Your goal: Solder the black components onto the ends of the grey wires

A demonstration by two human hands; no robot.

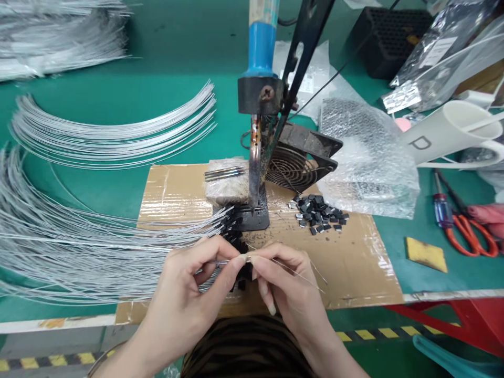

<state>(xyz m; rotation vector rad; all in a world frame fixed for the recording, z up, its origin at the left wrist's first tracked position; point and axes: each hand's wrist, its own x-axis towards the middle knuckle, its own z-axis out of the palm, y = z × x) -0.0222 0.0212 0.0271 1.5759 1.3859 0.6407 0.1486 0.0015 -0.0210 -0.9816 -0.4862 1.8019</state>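
My left hand [191, 289] is closed in a pinch on a thin grey cable, just below the tip of the bundle. My right hand [289, 286] pinches close beside it, thumb and finger on the cable's end. Fine thin wires [299, 274] stick out to the right past my right fingers. The exact joint between the fingertips is hidden. Behind my hands lies a large bundle of grey cables [86, 252] with black ends [234, 231]. Above them a soldering iron [255, 163] with a blue handle hangs tip down in a black stand.
Small black connectors [321, 214] lie in a pile on the cardboard [362, 262]. A black fan [301, 160] stands behind the iron. Another cable bundle [114, 134] lies at left. Bubble wrap [366, 152], a white mug [449, 134], red-handled scissors [470, 239] and a yellow sponge [426, 254] are at right.
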